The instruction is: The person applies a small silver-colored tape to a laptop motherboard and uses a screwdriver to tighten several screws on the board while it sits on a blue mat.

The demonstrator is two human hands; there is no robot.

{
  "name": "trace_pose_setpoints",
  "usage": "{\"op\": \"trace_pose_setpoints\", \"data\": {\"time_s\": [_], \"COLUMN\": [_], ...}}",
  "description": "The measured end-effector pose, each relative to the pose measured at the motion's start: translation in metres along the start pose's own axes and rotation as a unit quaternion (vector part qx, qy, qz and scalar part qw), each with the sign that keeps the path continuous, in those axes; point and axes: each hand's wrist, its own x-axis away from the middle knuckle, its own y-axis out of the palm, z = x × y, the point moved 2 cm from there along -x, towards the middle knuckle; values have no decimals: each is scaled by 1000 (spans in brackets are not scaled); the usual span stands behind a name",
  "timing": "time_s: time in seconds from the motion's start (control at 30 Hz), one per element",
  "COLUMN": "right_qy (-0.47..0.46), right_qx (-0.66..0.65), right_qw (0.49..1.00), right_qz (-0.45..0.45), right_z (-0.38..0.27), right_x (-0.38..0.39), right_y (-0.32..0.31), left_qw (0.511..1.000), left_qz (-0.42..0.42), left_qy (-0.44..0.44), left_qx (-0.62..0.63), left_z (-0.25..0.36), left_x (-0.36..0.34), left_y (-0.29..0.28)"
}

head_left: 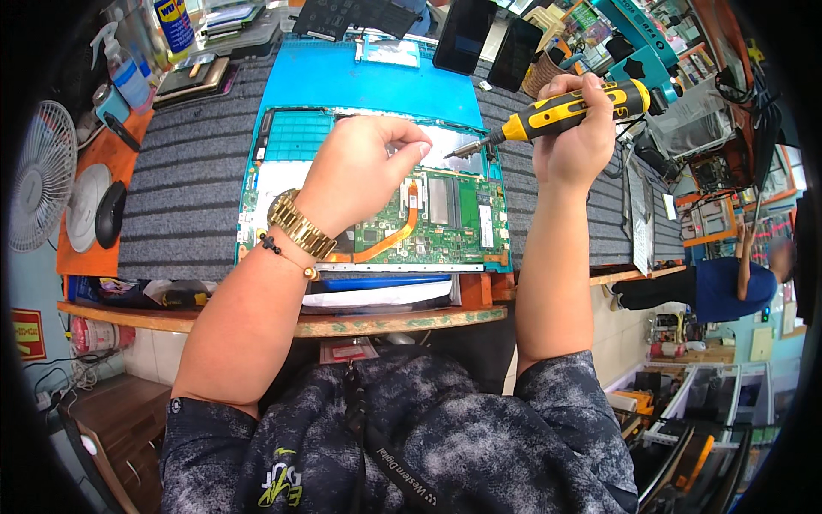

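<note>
My right hand [572, 141] grips a yellow and black electric screwdriver [533, 120], its bit pointing left and down over the opened laptop base [246, 233]. Close to the bit tip, my left hand [364, 163] hovers above the laptop with thumb and forefinger pinched together. Whatever sits between those fingertips is too small to make out. Beneath the hands, the laptop shows a green circuit board [445, 242] with a copper heat pipe [414, 221]. Part of the board is hidden by my left hand and wrist.
Under and behind the laptop lies a blue mat [368, 86] on a grey striped cloth [184, 171]. Two dark phones [464, 36] rest at the back. A mouse [110, 213] and a fan [41, 176] stand left. At far right is another person [732, 289].
</note>
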Motion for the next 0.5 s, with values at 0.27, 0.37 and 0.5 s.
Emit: {"op": "trace_pose_setpoints", "data": {"time_s": [0.27, 0.37, 0.5], "right_qy": [52, 59, 86], "right_qx": [-89, -108, -162], "right_qw": [995, 992, 979], "right_qz": [10, 32, 85], "right_z": [15, 25, 38], "right_x": [-9, -9, -8], "right_y": [8, 5, -13], "left_qw": [999, 999, 998], "left_qz": [-23, -11, 51], "left_qy": [-15, -17, 23], "left_qx": [46, 38, -7], "left_z": [3, 1, 0], "left_x": [0, -1, -5], "left_y": [-1, -1, -11]}}
